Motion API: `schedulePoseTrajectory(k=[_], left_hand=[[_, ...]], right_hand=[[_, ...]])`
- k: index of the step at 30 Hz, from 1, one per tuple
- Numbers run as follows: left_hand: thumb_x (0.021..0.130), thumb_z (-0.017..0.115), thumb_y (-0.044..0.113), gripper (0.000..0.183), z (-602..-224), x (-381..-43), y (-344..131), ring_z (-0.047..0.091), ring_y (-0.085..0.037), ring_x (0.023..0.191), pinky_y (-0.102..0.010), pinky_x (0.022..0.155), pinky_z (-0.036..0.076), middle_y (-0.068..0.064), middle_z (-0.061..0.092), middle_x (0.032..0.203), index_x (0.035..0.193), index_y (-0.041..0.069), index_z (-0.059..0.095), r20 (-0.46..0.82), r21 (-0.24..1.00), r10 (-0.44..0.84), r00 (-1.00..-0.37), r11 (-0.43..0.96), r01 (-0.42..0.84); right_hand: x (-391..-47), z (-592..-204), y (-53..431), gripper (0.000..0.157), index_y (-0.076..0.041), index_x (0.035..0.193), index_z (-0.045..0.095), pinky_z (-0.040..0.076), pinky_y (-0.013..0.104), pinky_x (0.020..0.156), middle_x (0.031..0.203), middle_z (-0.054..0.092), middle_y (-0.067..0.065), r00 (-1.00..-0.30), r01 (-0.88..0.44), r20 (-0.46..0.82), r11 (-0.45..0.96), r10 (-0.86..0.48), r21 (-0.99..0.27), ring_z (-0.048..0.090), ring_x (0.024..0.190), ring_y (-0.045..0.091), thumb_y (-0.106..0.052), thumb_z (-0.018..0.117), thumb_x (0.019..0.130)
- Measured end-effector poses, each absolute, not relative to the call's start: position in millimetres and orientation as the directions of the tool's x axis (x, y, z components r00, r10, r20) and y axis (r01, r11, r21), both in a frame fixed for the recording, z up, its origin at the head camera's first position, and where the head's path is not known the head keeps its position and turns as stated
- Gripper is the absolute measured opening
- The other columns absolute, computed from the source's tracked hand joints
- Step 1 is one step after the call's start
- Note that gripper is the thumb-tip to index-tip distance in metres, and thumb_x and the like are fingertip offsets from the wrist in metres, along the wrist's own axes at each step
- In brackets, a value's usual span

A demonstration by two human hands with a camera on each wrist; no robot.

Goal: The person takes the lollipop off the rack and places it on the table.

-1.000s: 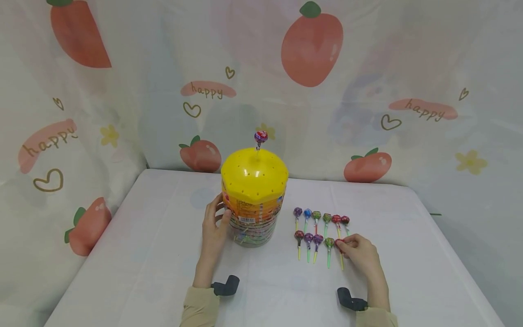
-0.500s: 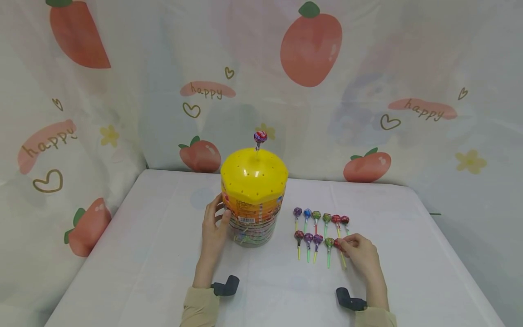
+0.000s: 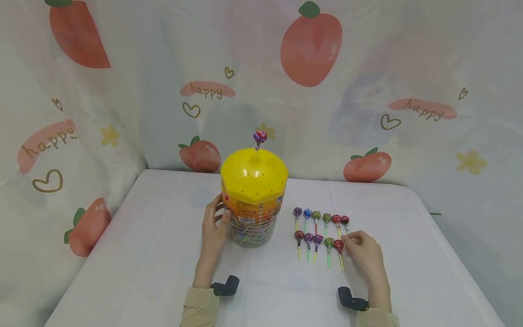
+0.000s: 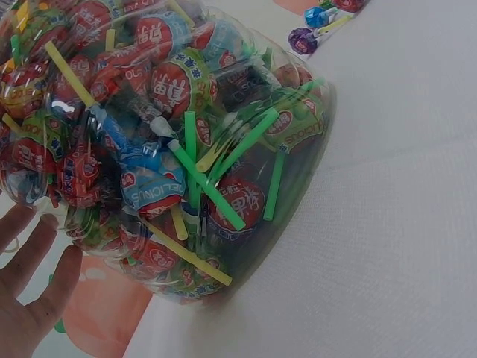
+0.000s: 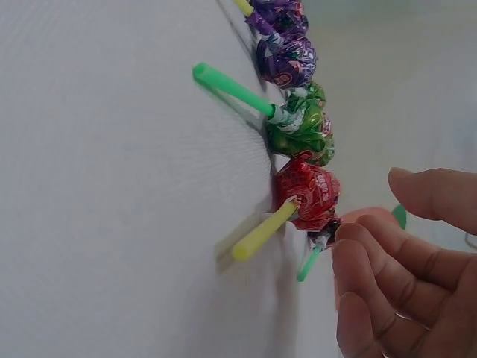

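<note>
A clear plastic jar [image 3: 253,234] of wrapped lollipops, with a yellow lid [image 3: 254,175] full of small holes, stands on the table. One lollipop [image 3: 260,137] sticks upright from the lid. My left hand [image 3: 214,231] rests against the jar's left side; in the left wrist view its fingers [image 4: 37,253] look fairly straight at the clear wall. To the right of the jar lie two rows of lollipops. My right hand [image 3: 362,252] is beside the red lollipop [image 3: 338,246] at the right end of the near row. Its thumb [image 5: 432,194] stands apart from the fingers, nothing between them.
The far row includes a blue lollipop [image 3: 307,213] and a dark red one [image 3: 345,220] at its right end. A white cloth covers the table [image 3: 163,254]. Behind stands a printed curtain [image 3: 261,59]. Dark wrist mounts [image 3: 226,286] sit on both wrists.
My right hand has let go of the red lollipop and drawn slightly to the right. That lollipop's stick shifted a little and it now lies in the near row. The left hand keeps its place.
</note>
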State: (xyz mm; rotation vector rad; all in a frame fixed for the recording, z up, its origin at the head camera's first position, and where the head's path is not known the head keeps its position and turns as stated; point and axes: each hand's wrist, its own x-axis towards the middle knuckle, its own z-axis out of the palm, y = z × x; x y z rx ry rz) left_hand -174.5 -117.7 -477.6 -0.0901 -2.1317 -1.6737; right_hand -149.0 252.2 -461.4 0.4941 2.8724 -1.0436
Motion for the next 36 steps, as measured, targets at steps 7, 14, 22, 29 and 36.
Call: schedulePoseTrajectory(k=[7, 14, 22, 29, 36], left_hand=[[0.096, 0.057, 0.030, 0.051, -477, -174, -118, 0.048, -0.024, 0.126, -0.056, 0.101, 0.044, -0.005, 0.050, 0.135, 0.145, 0.026, 0.040, 0.362, 0.915, -0.205, -0.909, 0.263, 0.305], [0.096, 0.057, 0.030, 0.051, -478, -174, -118, 0.048, -0.024, 0.126, -0.055, 0.101, 0.044, -0.005, 0.050, 0.134, 0.145, 0.025, 0.040, 0.361, 0.916, -0.205, -0.910, 0.264, 0.304], [0.097, 0.056, 0.030, 0.051, -477, -174, -117, 0.048, -0.025, 0.126, -0.054, 0.101, 0.044, -0.006, 0.050, 0.135, 0.145, 0.024, 0.040, 0.369, 0.911, -0.200, -0.908, 0.270, 0.311], [0.097, 0.056, 0.028, 0.051, -477, -174, -117, 0.048, -0.021, 0.126, -0.053, 0.101, 0.044, -0.004, 0.049, 0.136, 0.145, 0.026, 0.039, 0.368, 0.912, -0.198, -0.909, 0.266, 0.312], [0.097, 0.056, 0.028, 0.051, -477, -174, -118, 0.047, -0.021, 0.125, -0.053, 0.102, 0.044, -0.004, 0.049, 0.136, 0.145, 0.025, 0.039, 0.362, 0.914, -0.197, -0.911, 0.268, 0.305]], right_hand=[[-148, -452, 245, 0.042, 0.001, 0.116, 0.059, 0.038, 0.025, 0.062, 0.088, 0.066, 0.014, -0.949, 0.297, -0.108, 0.720, 0.297, -0.628, 0.059, 0.076, 0.020, -0.035, 0.055, 0.096], [-147, -440, 232, 0.040, 0.001, 0.113, 0.061, 0.041, 0.024, 0.065, 0.095, 0.068, 0.017, -0.965, 0.216, -0.028, 0.727, 0.261, -0.652, 0.062, 0.085, 0.025, -0.034, 0.056, 0.096], [-155, -430, 209, 0.031, -0.002, 0.109, 0.063, 0.047, 0.018, 0.060, 0.092, 0.070, 0.016, -0.970, 0.123, 0.047, 0.646, 0.240, -0.753, 0.066, 0.079, 0.020, -0.030, 0.057, 0.096], [-162, -424, 189, 0.024, -0.005, 0.102, 0.067, 0.048, 0.017, 0.060, 0.086, 0.070, 0.013, -0.958, -0.016, 0.182, 0.598, 0.220, -0.802, 0.062, 0.068, 0.004, -0.027, 0.059, 0.096], [-166, -409, 167, 0.019, -0.005, 0.098, 0.068, 0.046, 0.017, 0.060, 0.081, 0.069, 0.014, -0.942, -0.133, 0.277, 0.550, 0.188, -0.825, 0.059, 0.066, 0.004, -0.022, 0.060, 0.095]])
